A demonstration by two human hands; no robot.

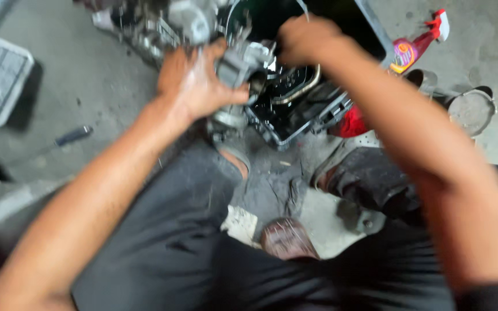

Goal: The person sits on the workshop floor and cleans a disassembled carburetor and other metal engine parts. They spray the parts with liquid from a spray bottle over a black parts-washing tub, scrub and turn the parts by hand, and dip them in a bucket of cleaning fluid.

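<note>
Head view. Landmark: the black plastic crate (295,124), ribbed and open-topped, on the concrete floor ahead of our knees.

- Grey metal engine part (238,69): cast, knobbly, greasy; at the crate's left rim, long axis roughly upright. Our left hand (194,80) wraps it, fingers closed round the body; this hand is the nearer.
- Our right hand (304,37): clenched above the crate's far edge; what it grips, we cannot tell.
- Screwdriver (67,137): far left of the crate.
- Spray bottle (413,49): right of the crate, lying down.
</note>
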